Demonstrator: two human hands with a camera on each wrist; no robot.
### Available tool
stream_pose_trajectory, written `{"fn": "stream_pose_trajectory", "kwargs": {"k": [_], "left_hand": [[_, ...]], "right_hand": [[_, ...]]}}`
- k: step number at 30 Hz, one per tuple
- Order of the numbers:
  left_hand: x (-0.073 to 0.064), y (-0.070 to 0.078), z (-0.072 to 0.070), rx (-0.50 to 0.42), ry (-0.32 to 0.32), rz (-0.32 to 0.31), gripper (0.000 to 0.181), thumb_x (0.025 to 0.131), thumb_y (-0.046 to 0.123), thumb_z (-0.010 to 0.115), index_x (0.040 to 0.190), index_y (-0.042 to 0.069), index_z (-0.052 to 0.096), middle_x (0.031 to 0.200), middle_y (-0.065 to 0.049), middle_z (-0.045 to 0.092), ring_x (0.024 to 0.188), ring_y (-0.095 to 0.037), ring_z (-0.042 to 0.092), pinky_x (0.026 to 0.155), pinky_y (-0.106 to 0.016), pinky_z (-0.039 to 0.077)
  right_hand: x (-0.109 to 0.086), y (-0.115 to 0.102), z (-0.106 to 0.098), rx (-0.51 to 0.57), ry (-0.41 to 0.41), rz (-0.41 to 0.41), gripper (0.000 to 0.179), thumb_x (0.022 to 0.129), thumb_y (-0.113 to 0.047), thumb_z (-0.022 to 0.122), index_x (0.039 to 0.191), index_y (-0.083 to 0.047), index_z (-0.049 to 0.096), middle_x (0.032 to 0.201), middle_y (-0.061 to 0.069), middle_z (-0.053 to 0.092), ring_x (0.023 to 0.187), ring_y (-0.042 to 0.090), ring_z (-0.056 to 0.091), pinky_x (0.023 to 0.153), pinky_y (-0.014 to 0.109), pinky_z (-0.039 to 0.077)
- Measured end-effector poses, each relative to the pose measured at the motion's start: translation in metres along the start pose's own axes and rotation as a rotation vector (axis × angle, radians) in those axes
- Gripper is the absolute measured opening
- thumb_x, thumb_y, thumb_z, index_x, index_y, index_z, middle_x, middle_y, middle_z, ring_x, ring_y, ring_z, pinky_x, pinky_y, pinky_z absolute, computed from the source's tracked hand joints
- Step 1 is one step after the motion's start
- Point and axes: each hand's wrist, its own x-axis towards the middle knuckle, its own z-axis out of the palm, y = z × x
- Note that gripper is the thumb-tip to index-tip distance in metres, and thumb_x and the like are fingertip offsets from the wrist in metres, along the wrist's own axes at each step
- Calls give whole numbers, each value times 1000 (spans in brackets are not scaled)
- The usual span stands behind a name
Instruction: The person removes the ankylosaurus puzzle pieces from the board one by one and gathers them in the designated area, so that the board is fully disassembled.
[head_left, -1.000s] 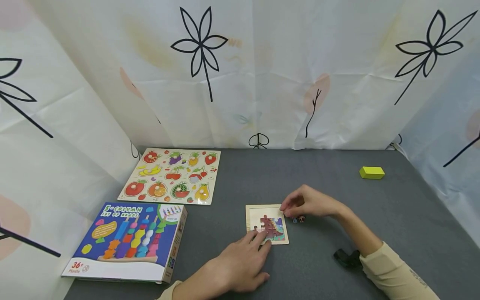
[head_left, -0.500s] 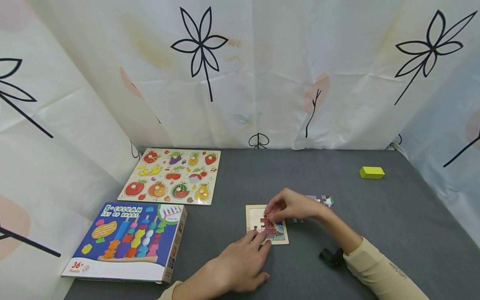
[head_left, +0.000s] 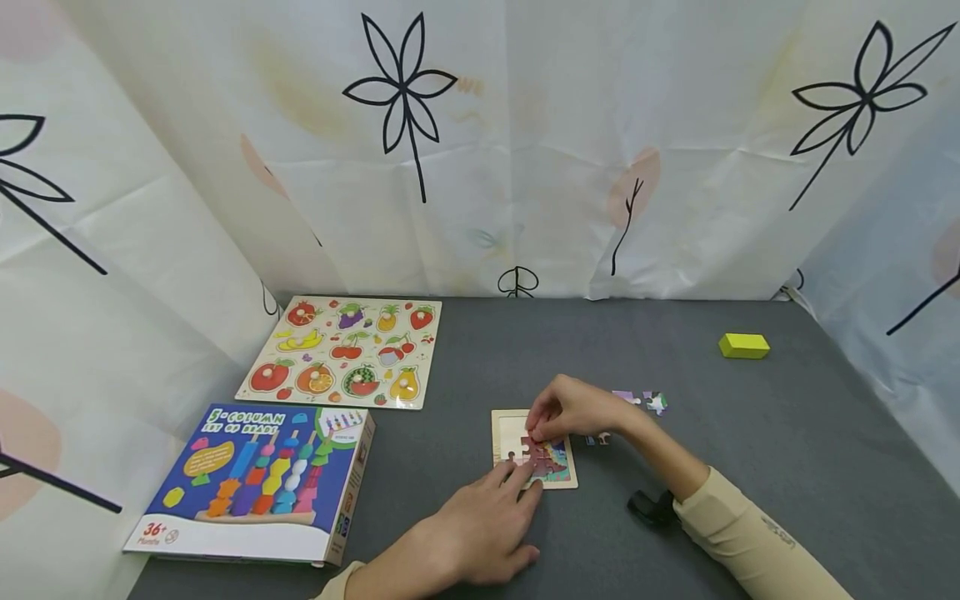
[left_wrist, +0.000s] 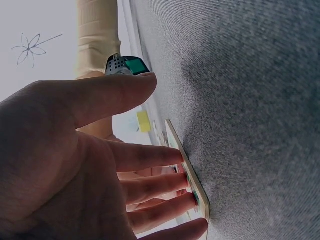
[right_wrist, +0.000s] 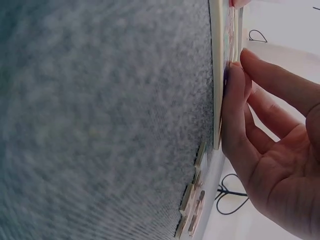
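A small square wooden puzzle tray (head_left: 497, 433) lies on the grey table, with joined pieces of a reddish dinosaur picture (head_left: 555, 472) in its lower right part. My left hand (head_left: 480, 529) rests its outstretched fingertips on the tray's near edge; in the left wrist view its thumb stands apart. Over the upper middle of the tray, my right hand (head_left: 581, 408) pinches a puzzle piece between thumb and fingers. Only a dark sliver (right_wrist: 226, 75) shows beneath those fingers in the right wrist view; the rest is hidden.
Loose puzzle pieces (head_left: 656, 403) lie right of the tray, some partly behind the right hand. At left are a fruit peg board (head_left: 375, 333) and a bead set box (head_left: 255, 483). A yellow block (head_left: 744, 346) sits back right. A patterned curtain (head_left: 570, 167) stands behind.
My right hand has moved left from the tray's upper right corner to its upper middle, uncovering loose pieces at right. The left hand has stayed in place.
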Motion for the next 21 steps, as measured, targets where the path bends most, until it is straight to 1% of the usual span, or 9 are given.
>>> {"fn": "stream_pose_trajectory", "kwargs": {"k": [5,10,14,18,21], "left_hand": [[0,0,1,6,-4,-4,73,101,62,66,155,15,55,169,-3,46,155,-23,45,126,-33,44],[1,0,0,-14,-22,-6,73,101,62,67,156,15,54,169,-3,46,156,-23,43,126,-34,45],[2,-1,-1,-31,-40,-9,73,101,62,66,157,16,54,168,-2,46,156,-22,42,124,-33,46],[2,0,-1,-34,-37,-9,73,101,62,66,157,16,54,168,-2,46,156,-22,43,123,-34,48],[3,0,-1,-37,-38,-9,73,101,62,67,157,17,54,167,-1,47,155,-22,43,123,-34,48]], "right_hand": [[0,0,2,-10,12,5,13,96,-9,79,103,2,80,84,8,77,72,6,66,66,21,58],[-1,1,2,-17,32,-4,13,95,-10,81,102,0,78,85,6,76,73,5,65,66,21,57],[-3,1,3,-3,36,-14,12,95,-8,80,102,1,77,89,8,78,75,5,68,69,21,59],[-6,-1,3,11,39,-36,10,96,-4,76,104,2,76,90,11,78,78,6,70,72,22,60],[-9,-3,3,21,48,-50,8,97,-4,75,104,0,77,90,11,77,79,8,70,75,22,60]]}}
